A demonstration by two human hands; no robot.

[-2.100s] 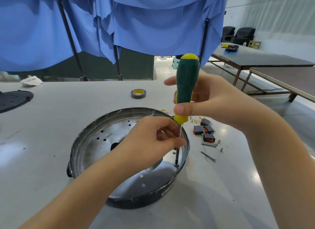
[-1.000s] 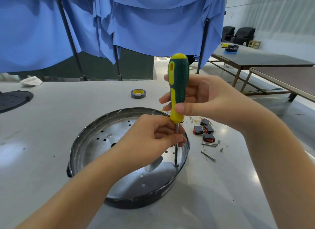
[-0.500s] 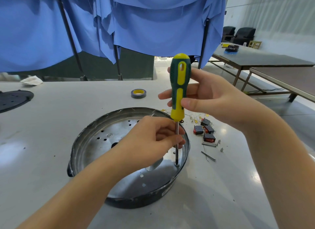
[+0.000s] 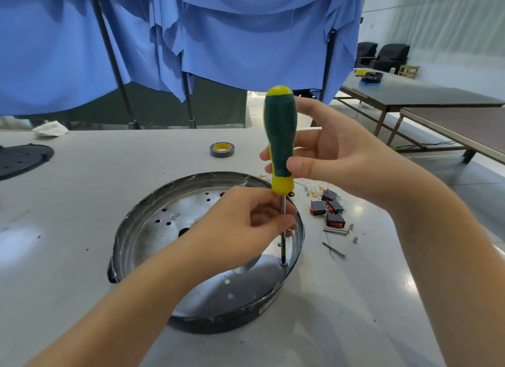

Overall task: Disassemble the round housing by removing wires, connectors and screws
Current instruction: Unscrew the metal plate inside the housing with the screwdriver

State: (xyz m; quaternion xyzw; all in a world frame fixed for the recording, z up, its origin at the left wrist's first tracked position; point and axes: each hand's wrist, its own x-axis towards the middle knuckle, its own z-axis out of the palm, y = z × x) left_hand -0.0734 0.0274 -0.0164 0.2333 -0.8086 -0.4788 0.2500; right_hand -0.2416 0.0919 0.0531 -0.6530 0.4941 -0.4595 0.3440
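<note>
Two bare forearms reach in from the bottom edge over a pale grey counter (image 4: 68, 202); round metal housing (image 4: 153, 230) sits on it near centre, open side up, black outer wall, shiny perforated floor. Left hand (image 4: 240, 224) is over the housing, fingers curled, fingertips pinching the bare steel shaft, a narrow grip about midway down. Screwdriver (image 4: 281, 137) stands upright, tip set on a screw (image 4: 284, 264) in the housing floor close to the right wall. Right hand (image 4: 336, 159) holds the green and yellow handle from the right side, thumb across the front low on the handle, fingers wrapped behind, grip firm on the handle. Just right of the housing on the counter: loose bolts (image 4: 335, 231), small spacers (image 4: 355, 240), three black and red switches (image 4: 328, 211), thin wires (image 4: 311, 187) with yellow terminals, all apart from the housing. Farther back a tape roll (image 4: 222, 149), grey with yellow core, lies flat. At far left edge a black perforated disc (image 4: 19, 159), partly cut off, and a crumpled white cloth (image 4: 52, 128) at the counter's back edge. Behind, blue sheets (image 4: 246, 38) hang over dark poles; far right, other tables (image 4: 410, 96) and dark chairs (image 4: 382, 55)
</note>
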